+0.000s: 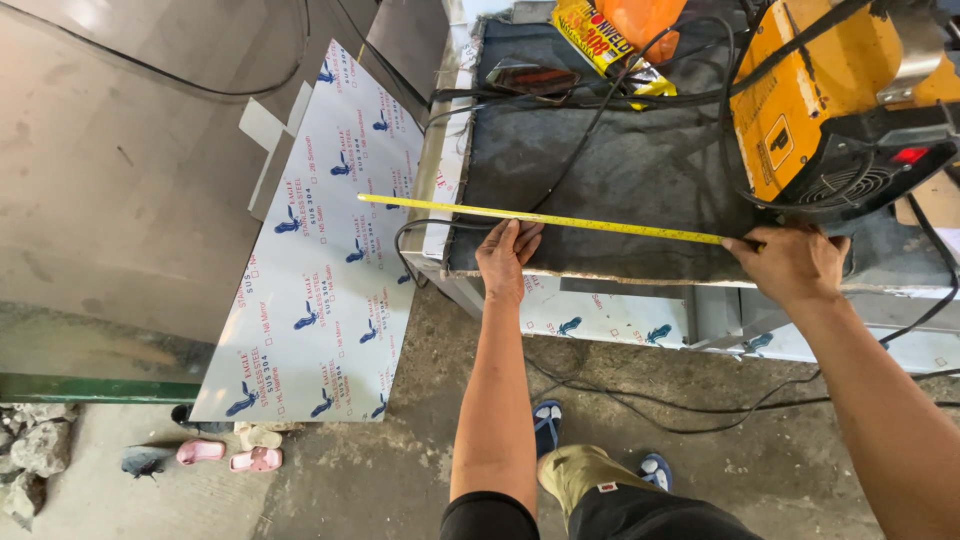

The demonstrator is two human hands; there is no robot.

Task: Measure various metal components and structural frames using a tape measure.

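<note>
A yellow measuring tape (560, 219) is stretched left to right over the near edge of a dark grey workbench top (640, 170). My left hand (505, 258) lies flat on the bench edge, fingers pressing the tape blade near its middle. My right hand (790, 262) pinches the tape at its right end, just in front of an orange welding machine (830, 100). The tape's free tip reaches out past the bench's left edge over a film-covered steel sheet (325, 270).
Black cables (600, 95) cross the bench top; more run on the concrete floor (700, 410). A yellow packet (600, 35) lies at the bench's far side. Pink sandals (230, 455) and rubble (30, 450) sit at lower left. My feet wear blue flip-flops (548, 420).
</note>
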